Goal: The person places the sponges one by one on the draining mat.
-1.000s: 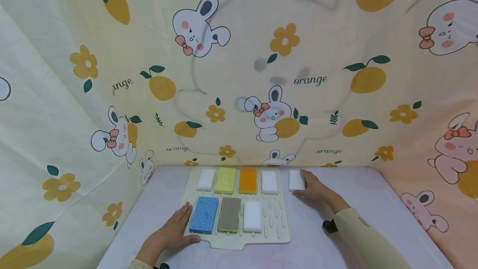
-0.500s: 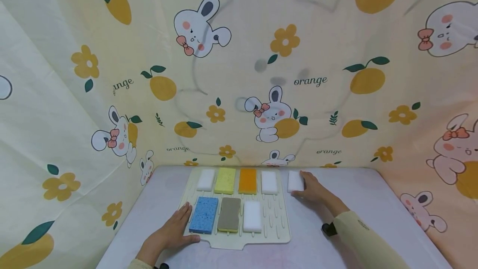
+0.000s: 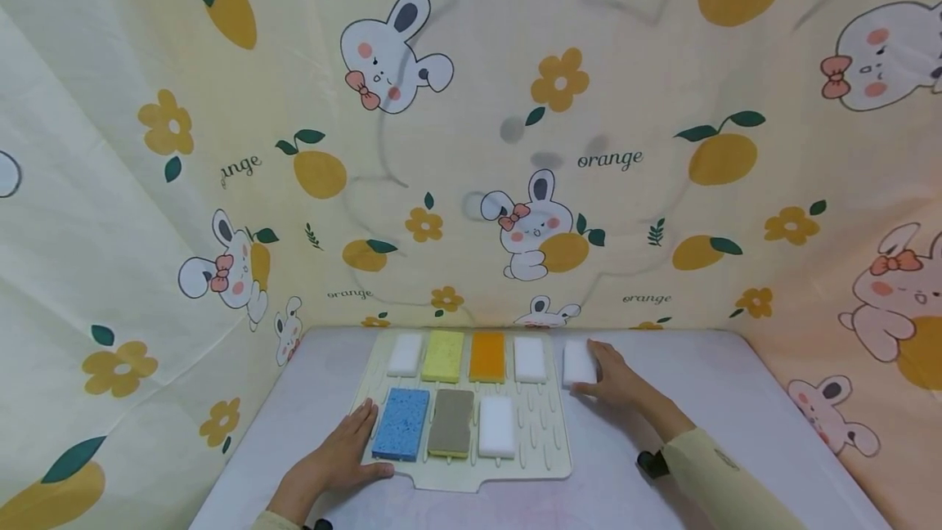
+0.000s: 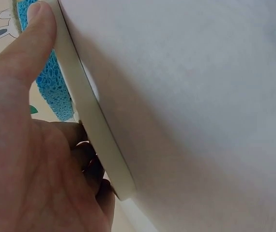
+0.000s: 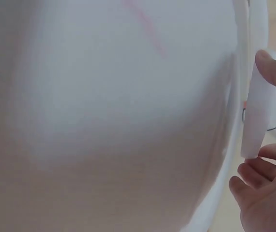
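In the head view a cream ridged tray (image 3: 545,469) lies on the table, bearing two rows of sponges. My left hand (image 3: 334,456) rests at its front left corner, fingers along the left edge and thumb at the front edge, beside a blue sponge (image 3: 401,424). The left wrist view shows that thumb against the tray's rim (image 4: 104,130). Just right of the tray, my right hand (image 3: 614,376) pinches a white block-shaped sponge (image 3: 577,362) between thumb and fingers. In the right wrist view this white sponge (image 5: 259,111) stands out above the table surface.
The back row on the tray has a white sponge (image 3: 405,355), a yellow one (image 3: 443,357), an orange one (image 3: 487,357) and another white one (image 3: 530,360). A grey-topped sponge (image 3: 451,424) and a white sponge (image 3: 496,426) share the front row. Patterned cloth (image 3: 471,105) walls the table's back and sides.
My right hand and the white sponge in it have shifted slightly left and toward me, closer to the tray. The left hand and tray stay in place.
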Tool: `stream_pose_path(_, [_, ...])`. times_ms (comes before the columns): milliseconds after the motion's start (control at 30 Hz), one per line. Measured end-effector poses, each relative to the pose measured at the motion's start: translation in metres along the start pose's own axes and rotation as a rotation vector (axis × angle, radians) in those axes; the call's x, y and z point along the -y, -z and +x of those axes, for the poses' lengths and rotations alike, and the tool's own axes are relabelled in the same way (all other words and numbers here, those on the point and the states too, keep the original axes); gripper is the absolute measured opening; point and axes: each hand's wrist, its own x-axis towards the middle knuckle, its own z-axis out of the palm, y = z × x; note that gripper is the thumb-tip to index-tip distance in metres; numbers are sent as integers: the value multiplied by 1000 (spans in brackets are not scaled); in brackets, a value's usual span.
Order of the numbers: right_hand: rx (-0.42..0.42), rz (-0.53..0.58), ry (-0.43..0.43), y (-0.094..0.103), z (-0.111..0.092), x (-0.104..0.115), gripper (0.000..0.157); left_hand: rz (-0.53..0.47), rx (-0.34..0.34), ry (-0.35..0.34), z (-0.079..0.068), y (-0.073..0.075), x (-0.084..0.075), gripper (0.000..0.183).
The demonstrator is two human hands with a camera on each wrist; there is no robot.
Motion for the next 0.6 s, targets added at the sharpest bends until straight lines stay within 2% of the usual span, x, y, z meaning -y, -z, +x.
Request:
stream_pose_path(333, [0,2,46,5,-21,19,119,-5,1,3,1,0,1,119])
stream_pose_path(600, [-75,-15,133,2,-33,24,116,-5,-8,7,-1,2,-2,118])
